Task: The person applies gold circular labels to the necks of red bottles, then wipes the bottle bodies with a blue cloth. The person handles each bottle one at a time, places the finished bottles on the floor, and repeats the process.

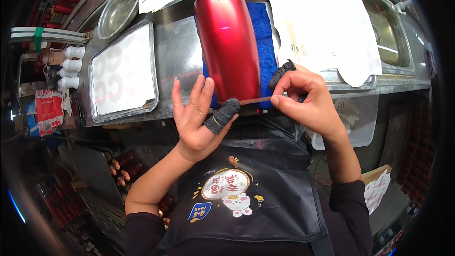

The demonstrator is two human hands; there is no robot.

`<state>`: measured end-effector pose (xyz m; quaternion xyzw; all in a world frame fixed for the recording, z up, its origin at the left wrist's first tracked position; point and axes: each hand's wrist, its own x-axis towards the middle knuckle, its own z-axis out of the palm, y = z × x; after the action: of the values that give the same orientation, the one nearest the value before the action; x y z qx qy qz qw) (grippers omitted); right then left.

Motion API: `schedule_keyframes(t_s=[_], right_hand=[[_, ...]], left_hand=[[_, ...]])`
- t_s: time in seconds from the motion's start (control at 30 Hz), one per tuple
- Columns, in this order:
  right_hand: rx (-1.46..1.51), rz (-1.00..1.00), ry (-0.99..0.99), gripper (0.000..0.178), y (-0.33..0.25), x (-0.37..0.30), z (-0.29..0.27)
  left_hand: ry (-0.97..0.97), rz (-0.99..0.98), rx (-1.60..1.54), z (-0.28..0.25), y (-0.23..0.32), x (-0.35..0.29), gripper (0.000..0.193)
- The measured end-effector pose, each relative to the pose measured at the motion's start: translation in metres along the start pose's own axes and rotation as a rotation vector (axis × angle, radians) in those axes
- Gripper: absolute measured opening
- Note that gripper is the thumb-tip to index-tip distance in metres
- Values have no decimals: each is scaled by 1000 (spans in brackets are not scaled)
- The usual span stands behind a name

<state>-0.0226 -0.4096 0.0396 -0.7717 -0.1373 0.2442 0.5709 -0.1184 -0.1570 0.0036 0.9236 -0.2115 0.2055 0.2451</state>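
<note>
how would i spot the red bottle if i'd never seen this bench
Start at the metal bench across the upper part of the view and find the blue cloth near its middle. The red bottle rests there, its neck toward the picture's top. Unlike the paper-lined tray to its left and the white sheet to its right, it is shiny, deep red.

A metal workbench [176,42] spans the far side, brightly lit on top (but dim underneath). A basin [395,58] sits at its far right.
</note>
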Motion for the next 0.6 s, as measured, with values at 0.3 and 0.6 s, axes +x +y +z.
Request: schedule_keyframes(t_s=[0.3, 0.6], right_hand=[[60, 78, -14, 9, 4, 5, 10], [62, -33, -28, 7, -5, -1, 13]], left_hand=[[23, 9, 147, 14, 18, 33, 27], [109, -354, -290, 13, 0, 1, 63]])
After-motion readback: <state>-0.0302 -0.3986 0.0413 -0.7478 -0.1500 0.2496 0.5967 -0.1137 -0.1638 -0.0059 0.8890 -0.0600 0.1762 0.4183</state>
